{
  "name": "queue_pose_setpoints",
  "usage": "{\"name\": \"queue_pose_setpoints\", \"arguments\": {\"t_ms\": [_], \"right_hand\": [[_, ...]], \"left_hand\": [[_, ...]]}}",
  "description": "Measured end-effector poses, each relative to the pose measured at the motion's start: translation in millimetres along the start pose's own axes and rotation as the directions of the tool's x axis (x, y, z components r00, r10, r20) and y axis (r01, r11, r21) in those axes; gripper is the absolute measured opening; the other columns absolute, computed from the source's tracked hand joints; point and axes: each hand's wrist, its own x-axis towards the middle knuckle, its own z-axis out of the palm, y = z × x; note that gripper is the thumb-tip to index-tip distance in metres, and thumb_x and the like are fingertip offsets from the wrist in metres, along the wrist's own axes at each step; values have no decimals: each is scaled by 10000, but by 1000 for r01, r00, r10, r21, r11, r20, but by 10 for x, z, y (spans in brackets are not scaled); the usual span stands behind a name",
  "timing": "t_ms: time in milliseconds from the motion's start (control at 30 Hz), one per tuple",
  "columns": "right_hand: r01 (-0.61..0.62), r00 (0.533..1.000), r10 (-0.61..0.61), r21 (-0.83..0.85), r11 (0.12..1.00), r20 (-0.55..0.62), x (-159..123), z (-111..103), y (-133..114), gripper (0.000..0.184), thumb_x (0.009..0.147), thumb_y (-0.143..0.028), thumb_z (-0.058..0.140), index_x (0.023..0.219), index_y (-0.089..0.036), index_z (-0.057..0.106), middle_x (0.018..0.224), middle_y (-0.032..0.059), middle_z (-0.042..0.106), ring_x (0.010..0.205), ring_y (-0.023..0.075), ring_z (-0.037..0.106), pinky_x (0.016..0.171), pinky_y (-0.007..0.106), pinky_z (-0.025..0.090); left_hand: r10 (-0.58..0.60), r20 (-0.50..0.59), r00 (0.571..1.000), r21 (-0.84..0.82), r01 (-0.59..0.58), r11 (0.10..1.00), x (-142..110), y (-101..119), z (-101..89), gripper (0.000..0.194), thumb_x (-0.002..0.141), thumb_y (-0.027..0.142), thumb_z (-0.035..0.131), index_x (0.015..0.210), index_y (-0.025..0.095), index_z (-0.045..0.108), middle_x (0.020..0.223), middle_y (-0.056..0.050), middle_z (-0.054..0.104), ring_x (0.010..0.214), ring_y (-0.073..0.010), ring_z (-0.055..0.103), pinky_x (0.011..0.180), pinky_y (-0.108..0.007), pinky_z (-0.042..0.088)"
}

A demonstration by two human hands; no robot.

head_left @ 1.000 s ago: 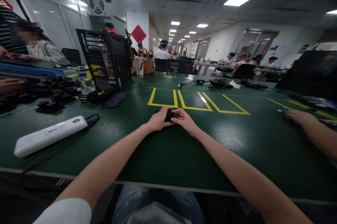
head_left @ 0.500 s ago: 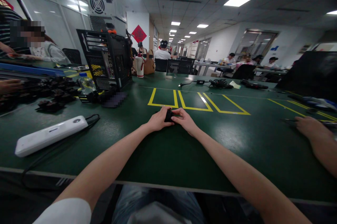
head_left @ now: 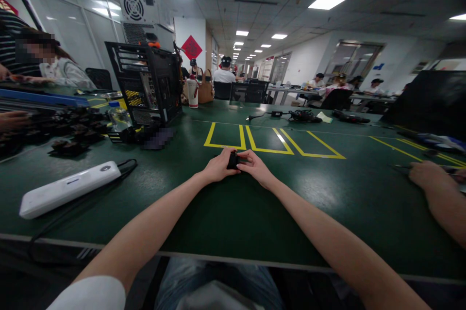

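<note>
Between my two hands, low over the green tabletop [head_left: 233, 218], is a small black object [head_left: 233, 160] whose kind I cannot make out. My left hand [head_left: 218, 166] wraps round it from the left, thumb along the near side. From the right, the bent fingers and thumb of my right hand [head_left: 254, 166] pinch at its edge. Fingers cover much of the object. Just beyond my hands, yellow tape outlines [head_left: 225, 145] mark the tabletop.
At left lie a white elongated device [head_left: 69, 188] with a black cable and a pile of black parts [head_left: 65, 146]. An open black computer case [head_left: 145, 82] stands behind a water bottle [head_left: 119, 117]. Cables [head_left: 304, 115] lie farther back. Another person's hand [head_left: 431, 179] is at right.
My hands and the black object stay almost in place. At far left, a person's head has shifted slightly left; the other person's hand at right moves very little.
</note>
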Motion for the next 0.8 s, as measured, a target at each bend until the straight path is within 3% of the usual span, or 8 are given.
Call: {"name": "queue_pose_setpoints", "arguments": {"t_ms": [167,400,633,800], "right_hand": [[-57,998,57,-5,998,37,-10,-2,-48,375,664,-175,589,1023,-216,487,1070,36,523,975,153,531,902,352,401],[-41,999,41,-10,999,-26,10,24,-12,254,664,-252,606,894,-194,514,992,28,546,852,157,580,839,375,436],[24,1000,-25,-39,999,0,14,33,-35,370,640,-149,592,992,-203,492,1091,40,501,1027,168,500,922,361,389],[41,998,-45,-85,996,-41,-1,55,-31,311,609,-115,586,894,-193,489,1035,26,496,1022,161,501,927,347,384]], "left_hand": [[-17,19,1000,-10,18,1000,6,6,-8,602,674,388,592,1161,208,288,1160,-91,424,1016,-260,494,777,-380,441],[9,-4,1000,-9,-9,1000,7,-25,16,630,670,416,591,1168,196,273,1167,-97,418,1046,-263,473,802,-387,436],[-1,7,1000,-19,2,1000,6,-16,9,621,677,397,585,1171,192,271,1165,-104,425,1023,-266,490,796,-391,432],[-12,20,1000,-31,12,999,9,-2,-9,607,674,372,592,1168,203,282,1176,-99,418,1044,-269,480,803,-389,431]]}}
